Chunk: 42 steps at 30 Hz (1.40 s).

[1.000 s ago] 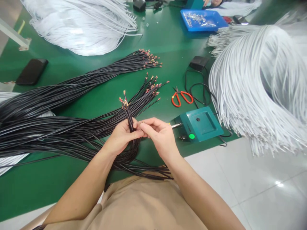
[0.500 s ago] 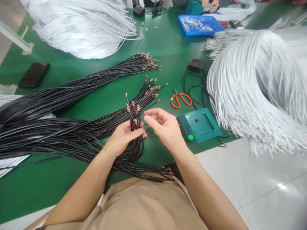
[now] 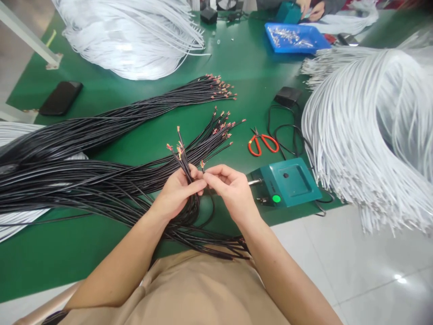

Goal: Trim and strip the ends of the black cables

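Observation:
My left hand (image 3: 177, 192) is closed round a small bunch of black cables (image 3: 185, 163), whose stripped ends with coloured wires point up and away from me. Right beside it, my right hand (image 3: 232, 189) pinches a single black cable (image 3: 202, 167) just below its stripped end, between thumb and fingers. The fingertips of both hands nearly meet. Under and left of my hands lies a large bundle of black cables (image 3: 84, 185). Close to my right hand stands a green machine (image 3: 292, 183) with a metal shaft and a green button.
Red-handled cutters (image 3: 263, 143) and a black power adapter (image 3: 287, 96) lie beyond the machine. Coils of white cable stand at the right (image 3: 352, 113) and back left (image 3: 131, 40). Another black cable bundle (image 3: 152, 103), a phone (image 3: 61, 98), and a blue tray (image 3: 294, 47) near a co-worker's hands (image 3: 311, 9).
My right hand has closed on one cable, separating it to the right of the bunch in my left hand. The whole view has shifted slightly.

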Each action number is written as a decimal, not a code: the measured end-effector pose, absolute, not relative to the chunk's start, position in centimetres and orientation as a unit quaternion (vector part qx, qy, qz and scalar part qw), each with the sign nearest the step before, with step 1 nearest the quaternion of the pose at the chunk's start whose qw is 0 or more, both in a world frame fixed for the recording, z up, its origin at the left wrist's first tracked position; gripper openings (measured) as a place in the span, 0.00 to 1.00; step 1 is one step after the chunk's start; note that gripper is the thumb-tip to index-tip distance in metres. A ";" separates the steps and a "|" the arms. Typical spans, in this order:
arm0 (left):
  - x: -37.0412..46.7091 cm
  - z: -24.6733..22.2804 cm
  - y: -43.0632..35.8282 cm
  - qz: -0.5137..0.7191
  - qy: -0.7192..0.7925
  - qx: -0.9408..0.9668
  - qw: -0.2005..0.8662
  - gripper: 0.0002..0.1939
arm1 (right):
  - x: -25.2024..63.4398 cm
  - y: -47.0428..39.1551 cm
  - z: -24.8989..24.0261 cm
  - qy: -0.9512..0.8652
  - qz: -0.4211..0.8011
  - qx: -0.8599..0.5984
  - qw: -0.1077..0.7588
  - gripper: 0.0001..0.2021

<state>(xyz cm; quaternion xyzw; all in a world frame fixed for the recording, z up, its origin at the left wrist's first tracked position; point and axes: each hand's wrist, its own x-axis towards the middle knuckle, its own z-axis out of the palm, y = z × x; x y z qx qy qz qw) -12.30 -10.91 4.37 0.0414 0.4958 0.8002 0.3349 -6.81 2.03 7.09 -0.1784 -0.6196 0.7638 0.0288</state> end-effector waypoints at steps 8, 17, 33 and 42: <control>-12.1 4.3 -10.7 0.784 0.541 0.057 0.299 0.21 | -6.8 1.6 7.0 -0.728 0.648 -0.171 0.144 0.06; -12.6 4.5 -11.1 0.771 0.520 0.048 0.365 0.13 | -6.3 2.7 8.3 -0.683 0.702 -0.152 0.133 0.04; -12.2 4.1 -10.8 0.761 0.540 0.051 0.355 0.14 | -7.1 4.0 7.0 -0.653 0.734 -0.180 0.044 0.13; -12.4 4.1 -10.8 0.797 0.534 0.027 0.282 0.09 | -6.9 2.7 6.0 -0.771 0.615 -0.152 0.074 0.08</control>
